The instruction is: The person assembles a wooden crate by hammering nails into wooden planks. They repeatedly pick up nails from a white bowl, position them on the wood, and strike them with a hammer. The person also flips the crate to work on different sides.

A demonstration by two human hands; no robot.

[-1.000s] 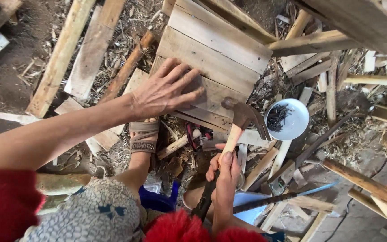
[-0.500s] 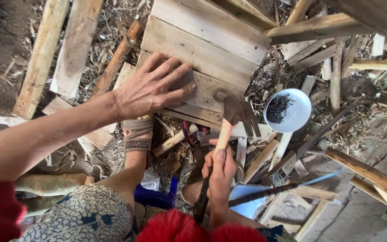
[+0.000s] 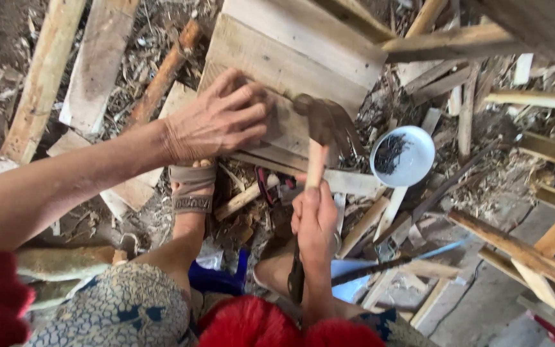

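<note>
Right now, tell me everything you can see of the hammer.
The hammer is a claw hammer with a dark, rusty-looking metal head and a pale wooden handle. The right hand grips the handle low down, holding it nearly upright in the view. The head hangs over the edge of the grey wooden board, claw pointing right, close beside the fingers of the left hand pressed flat on that board. Whether the head touches the wood cannot be told.
</note>
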